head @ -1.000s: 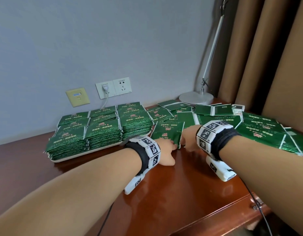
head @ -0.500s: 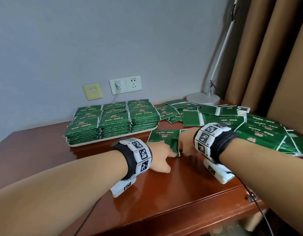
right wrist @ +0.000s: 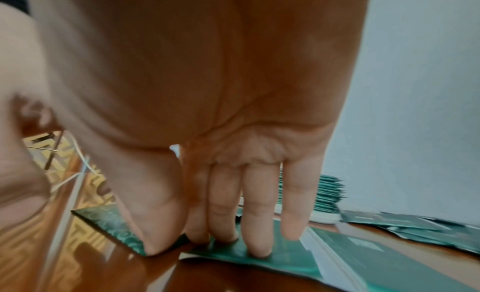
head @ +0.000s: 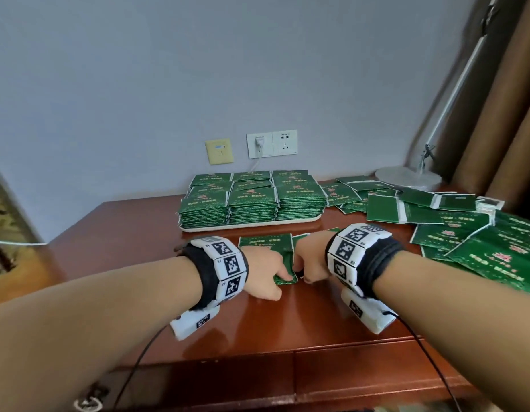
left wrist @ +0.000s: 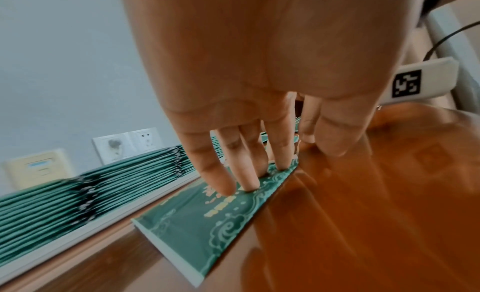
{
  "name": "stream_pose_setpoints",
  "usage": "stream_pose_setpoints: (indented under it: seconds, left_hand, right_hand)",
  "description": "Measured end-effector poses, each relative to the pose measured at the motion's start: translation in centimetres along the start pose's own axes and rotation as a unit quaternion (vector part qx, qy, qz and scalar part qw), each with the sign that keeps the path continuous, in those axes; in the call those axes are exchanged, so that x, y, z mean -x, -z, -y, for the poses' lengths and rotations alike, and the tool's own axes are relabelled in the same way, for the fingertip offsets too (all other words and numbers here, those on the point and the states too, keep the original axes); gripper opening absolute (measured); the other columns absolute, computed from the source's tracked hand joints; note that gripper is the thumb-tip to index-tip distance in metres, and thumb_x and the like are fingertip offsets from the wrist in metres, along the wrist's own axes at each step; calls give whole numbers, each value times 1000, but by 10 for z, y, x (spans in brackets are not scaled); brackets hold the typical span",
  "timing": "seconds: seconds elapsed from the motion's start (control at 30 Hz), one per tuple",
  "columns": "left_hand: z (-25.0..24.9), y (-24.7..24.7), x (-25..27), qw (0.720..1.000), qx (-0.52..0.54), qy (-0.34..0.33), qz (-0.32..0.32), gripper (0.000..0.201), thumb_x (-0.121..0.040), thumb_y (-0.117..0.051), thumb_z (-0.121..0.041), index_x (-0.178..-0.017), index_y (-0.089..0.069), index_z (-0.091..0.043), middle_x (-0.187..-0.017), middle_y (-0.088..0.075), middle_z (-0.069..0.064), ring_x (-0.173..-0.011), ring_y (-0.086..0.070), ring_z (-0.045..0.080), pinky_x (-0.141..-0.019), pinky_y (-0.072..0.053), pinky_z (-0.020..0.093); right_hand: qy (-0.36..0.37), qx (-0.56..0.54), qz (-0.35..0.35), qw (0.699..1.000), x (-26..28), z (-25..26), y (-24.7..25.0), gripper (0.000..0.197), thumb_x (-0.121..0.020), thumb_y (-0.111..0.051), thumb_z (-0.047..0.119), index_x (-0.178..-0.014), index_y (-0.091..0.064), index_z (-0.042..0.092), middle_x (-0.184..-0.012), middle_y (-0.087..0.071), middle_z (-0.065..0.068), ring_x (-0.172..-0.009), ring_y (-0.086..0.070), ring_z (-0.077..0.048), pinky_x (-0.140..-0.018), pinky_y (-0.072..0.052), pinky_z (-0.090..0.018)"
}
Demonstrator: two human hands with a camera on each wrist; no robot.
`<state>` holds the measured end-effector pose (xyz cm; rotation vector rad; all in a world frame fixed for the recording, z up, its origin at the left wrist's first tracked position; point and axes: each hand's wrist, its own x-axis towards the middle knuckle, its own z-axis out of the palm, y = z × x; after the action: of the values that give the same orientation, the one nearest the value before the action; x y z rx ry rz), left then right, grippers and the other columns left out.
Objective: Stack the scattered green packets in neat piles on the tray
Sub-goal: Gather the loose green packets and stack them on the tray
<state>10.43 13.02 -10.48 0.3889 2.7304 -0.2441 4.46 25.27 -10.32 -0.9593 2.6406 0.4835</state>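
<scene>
A white tray [head: 257, 226] at the back of the table holds several neat stacks of green packets [head: 251, 200]. In front of it one green packet [head: 265, 248] lies flat on the wood. My left hand [head: 280, 278] presses straight fingers [left wrist: 249, 179] on that packet's [left wrist: 207, 224] near end, its thumb on the wood beside the edge. My right hand [head: 306, 276] is close beside it, its fingers [right wrist: 257, 249] laid flat on a second packet [right wrist: 280, 261]. Loose green packets [head: 436, 221] are scattered to the right.
The brown wooden table [head: 123, 242] ends in a front edge just below my wrists. A white lamp base [head: 406, 178] stands at the back right, by brown curtains [head: 513, 114]. Wall sockets [head: 271, 143] sit behind the tray. Cables hang from both wristbands.
Both hands have slid the packet left and toward me, from beside the tray's right end to in front of the tray. The head view has swung left.
</scene>
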Motion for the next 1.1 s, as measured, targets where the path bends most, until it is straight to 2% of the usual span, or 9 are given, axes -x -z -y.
stream_pose_setpoints:
  seconds: [0.2, 0.37, 0.5, 0.6, 0.7, 0.77, 0.9, 1.0, 1.1]
  left_hand:
    - [41, -17, 28, 998, 44, 49, 1, 54, -86, -54, -34, -139, -48, -35, -115, -59, 2, -110, -55, 18, -94, -45, 27]
    - [69, -24, 42, 995, 78, 56, -7, 49, -91, -56, -35, -139, -48, -28, -131, -53, -3, -104, -54, 11, -83, -38, 20]
    - [89, -24, 34, 991, 69, 88, -74, 71, -82, -66, -48, -144, -38, -26, -128, -49, 2, -114, -50, 20, -94, -44, 32]
    - [100, -28, 21, 981, 69, 164, -84, 96, -75, -66, -64, -150, -21, -25, -140, -36, 9, -129, -38, 28, -102, -41, 43]
    - [107, -33, 10, 974, 71, 216, -15, 113, -68, -65, -73, -153, -6, -25, -148, -24, 12, -135, -28, 33, -107, -35, 48]
    - [109, -37, 5, 975, 87, 205, -2, 117, -67, -66, -72, -153, -3, -25, -151, -21, 11, -136, -26, 33, -109, -32, 47]
    - [119, -43, -2, 973, 128, 189, 11, 124, -65, -65, -75, -153, 5, -23, -159, -8, 7, -145, -14, 30, -116, -23, 45]
    - [123, -45, -6, 974, 132, 185, 17, 128, -64, -64, -78, -153, 7, -18, -160, -5, 5, -145, -12, 29, -117, -21, 45]
    - [122, -45, -6, 977, 114, 183, 3, 126, -64, -63, -77, -154, 3, -17, -157, -13, 3, -143, -15, 30, -115, -24, 45]
  right_hand:
    - [73, -12, -10, 997, -11, 35, 19, 41, -89, -59, 25, -130, -59, 22, -119, -65, 3, -105, -61, -17, -92, -50, -29]
    - [84, -107, -62, 989, -22, 25, 34, 41, -82, -71, 24, -122, -64, 28, -118, -65, 10, -104, -60, -11, -92, -46, -23]
    - [64, -102, -77, 990, -34, 6, 40, 70, -76, -76, 38, -139, -47, 26, -136, -53, 5, -120, -53, -17, -101, -39, -28]
    - [10, -96, -43, 994, -43, 0, 31, 88, -78, -67, 56, -147, -34, 13, -145, -44, -3, -130, -45, -22, -106, -36, -34]
    - [-63, -95, -43, 993, -57, -1, 20, 67, -85, -51, 65, -112, -62, 5, -110, -66, -8, -97, -63, -23, -82, -50, -32]
    - [-101, -111, -62, 987, -64, -7, 19, 56, -91, -45, 60, -77, -60, 8, -75, -59, -4, -66, -56, -18, -60, -45, -25]
    - [-138, -77, -17, 987, -73, -26, 16, 55, -84, -55, 62, -105, -64, 12, -96, -64, -3, -88, -61, -22, -80, -50, -31]
    - [-147, -65, -10, 987, -80, -26, 15, 58, -74, -62, 67, -94, -65, 13, -87, -67, -1, -85, -65, -22, -83, -54, -36]
    - [-139, -105, -24, 984, -84, -23, 21, 48, -69, -74, 58, -76, -56, 14, -72, -63, 0, -73, -64, -19, -73, -55, -32]
